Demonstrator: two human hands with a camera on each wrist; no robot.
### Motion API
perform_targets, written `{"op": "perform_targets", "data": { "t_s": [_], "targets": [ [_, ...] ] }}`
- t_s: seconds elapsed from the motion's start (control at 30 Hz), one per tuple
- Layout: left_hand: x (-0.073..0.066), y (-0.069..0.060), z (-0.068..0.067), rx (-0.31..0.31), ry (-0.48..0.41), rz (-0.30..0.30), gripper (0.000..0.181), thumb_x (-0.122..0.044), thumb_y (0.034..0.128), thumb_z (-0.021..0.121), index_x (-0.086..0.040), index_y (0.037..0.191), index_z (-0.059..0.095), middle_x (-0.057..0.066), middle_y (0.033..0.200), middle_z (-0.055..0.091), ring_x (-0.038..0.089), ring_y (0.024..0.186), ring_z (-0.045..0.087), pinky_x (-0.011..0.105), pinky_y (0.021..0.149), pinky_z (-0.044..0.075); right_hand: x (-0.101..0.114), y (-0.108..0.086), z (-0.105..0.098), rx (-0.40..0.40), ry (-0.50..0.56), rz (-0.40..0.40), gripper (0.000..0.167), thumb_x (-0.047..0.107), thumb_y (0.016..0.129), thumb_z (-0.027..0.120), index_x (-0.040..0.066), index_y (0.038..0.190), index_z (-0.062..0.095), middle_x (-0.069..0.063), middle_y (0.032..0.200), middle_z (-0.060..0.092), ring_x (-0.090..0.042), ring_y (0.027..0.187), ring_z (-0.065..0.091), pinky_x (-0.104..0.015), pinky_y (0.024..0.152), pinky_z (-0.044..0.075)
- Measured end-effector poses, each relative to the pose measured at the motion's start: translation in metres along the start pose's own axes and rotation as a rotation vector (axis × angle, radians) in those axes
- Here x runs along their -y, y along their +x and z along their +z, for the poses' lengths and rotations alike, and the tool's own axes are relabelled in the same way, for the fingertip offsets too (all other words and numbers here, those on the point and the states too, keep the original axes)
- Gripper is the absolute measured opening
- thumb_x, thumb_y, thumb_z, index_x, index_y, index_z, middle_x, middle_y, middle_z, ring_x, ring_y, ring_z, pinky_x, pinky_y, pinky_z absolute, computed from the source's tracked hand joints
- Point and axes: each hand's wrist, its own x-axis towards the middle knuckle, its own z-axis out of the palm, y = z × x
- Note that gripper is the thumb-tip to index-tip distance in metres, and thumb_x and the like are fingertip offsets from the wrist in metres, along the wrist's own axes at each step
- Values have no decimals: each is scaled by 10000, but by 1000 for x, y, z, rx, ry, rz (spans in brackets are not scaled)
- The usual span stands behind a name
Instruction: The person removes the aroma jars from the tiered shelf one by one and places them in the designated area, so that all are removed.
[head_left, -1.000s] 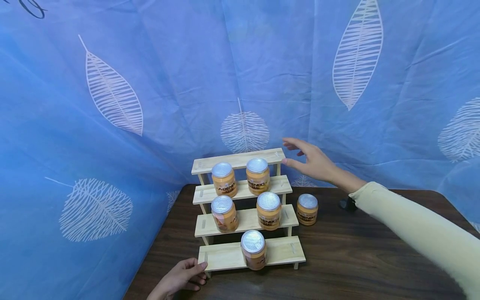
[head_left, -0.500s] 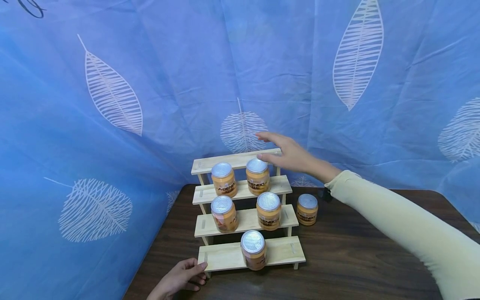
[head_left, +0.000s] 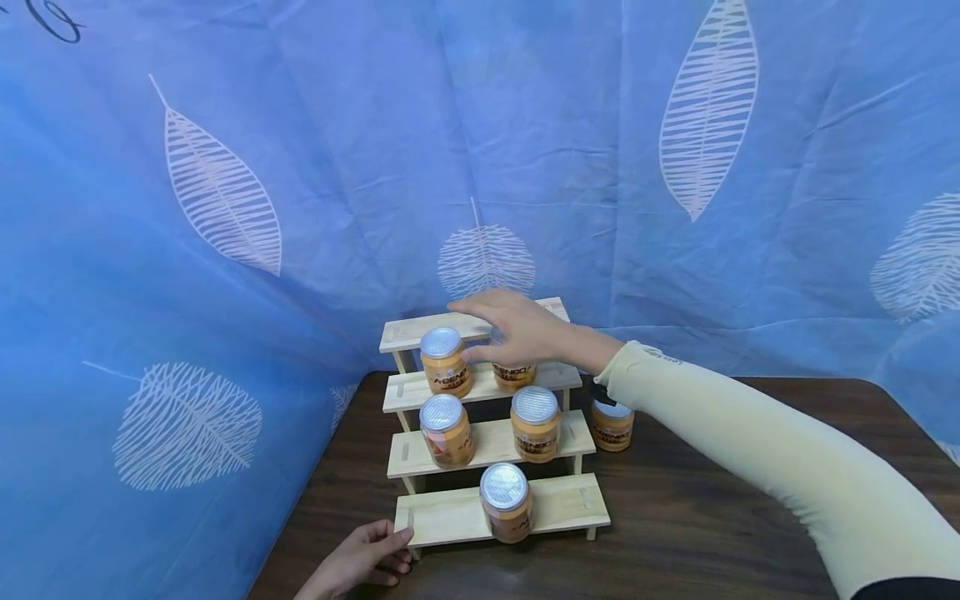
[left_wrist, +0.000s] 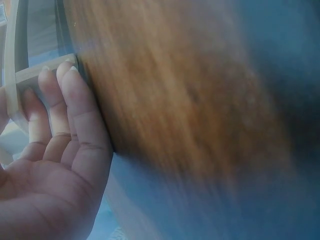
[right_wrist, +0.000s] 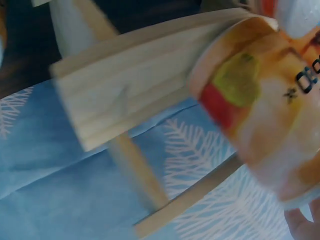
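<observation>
A tiered wooden stand [head_left: 442, 515] bears several orange jars with silver lids. My left hand [head_left: 366, 557] pinches the front left corner of its lowest step; in the left wrist view its fingers curl against the wooden end piece [left_wrist: 45, 68]. Over the upper steps reaches my right hand [head_left: 521, 327], thumb and fingers spread apart. Its thumb is at the right side of the upper left jar [head_left: 447, 368]; whether they touch I cannot tell. Below the hand, the upper right jar [head_left: 513, 377] is partly covered. A jar [right_wrist: 265, 105] looms large in the right wrist view, fingertips [right_wrist: 300, 225] at its lid end.
One more jar [head_left: 612, 429] stands on the dark wooden table [head_left: 675, 500] right of the stand, partly behind the right forearm. Other jars are on the middle step [head_left: 487, 442] and the lowest step. A blue leaf-print cloth [head_left: 570, 167] hangs behind and at the left.
My right hand has moved left from the stand's top right end, then down towards the upper left jar. The left hand keeps its place, and the jars stand as before.
</observation>
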Motion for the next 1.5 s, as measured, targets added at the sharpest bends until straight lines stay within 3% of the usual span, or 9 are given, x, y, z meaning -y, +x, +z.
{"op": "perform_targets", "data": {
  "t_s": [0.2,0.7,1.5],
  "targets": [
    [3,1,0,9,-22,4,334,-436,1021,563,-115,934,591,13,904,688,117,819,687,310,739,587,14,14,6,43,-75,-38,702,549,943,628,249,1538,404,-50,1534,481,-289,1438,426,-557,1169,330],
    [-2,-1,1,15,-18,11,343,-438,1011,581,-103,939,597,7,902,692,96,813,685,282,725,588,23,36,18,192,-187,16,671,569,939,615,262,1510,440,-49,1506,513,-271,1426,439,-545,1190,297],
    [-4,-2,-1,22,-26,2,333,-430,1021,567,-111,928,584,21,913,688,103,820,690,283,730,589,23,39,22,213,-208,52,700,571,876,705,311,1483,470,-34,1390,608,-295,1337,518,-557,1127,366]
  ]
}}
